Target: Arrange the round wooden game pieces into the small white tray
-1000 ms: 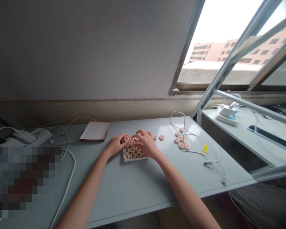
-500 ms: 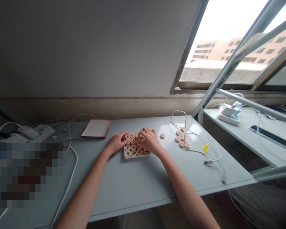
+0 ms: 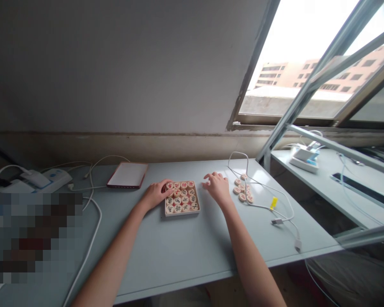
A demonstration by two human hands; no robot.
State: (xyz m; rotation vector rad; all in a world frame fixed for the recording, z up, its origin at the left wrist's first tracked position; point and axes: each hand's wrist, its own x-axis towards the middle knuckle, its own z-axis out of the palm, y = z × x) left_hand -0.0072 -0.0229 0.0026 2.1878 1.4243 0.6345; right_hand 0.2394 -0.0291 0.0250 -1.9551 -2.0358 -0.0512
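Note:
A shallow white box (image 3: 182, 213) on the table holds rows of round Chinese chess pieces (image 3: 185, 199), with red and black characters face up. My left hand (image 3: 155, 194) grips the box at its far left corner, the thumb lying over the edge by the pieces. To the right of the box, my right hand (image 3: 218, 187) is over the table with its fingers apart and bent; I see nothing in them. Any piece under that palm is hidden. Several loose pieces (image 3: 242, 188) lie farther right, near a white cable.
A box lid (image 3: 128, 175) lies inside up at the back left. The white cable (image 3: 259, 205) with a yellow tag loops around the loose pieces. Power strips (image 3: 56, 178) and cords are at the left. A metal frame post (image 3: 283, 128) rises at the right, beside another table with a phone.
My right hand has moved off the box to the right, uncovering the pieces inside. It now covers the spot where a lone piece lay. My left hand stays on the box.

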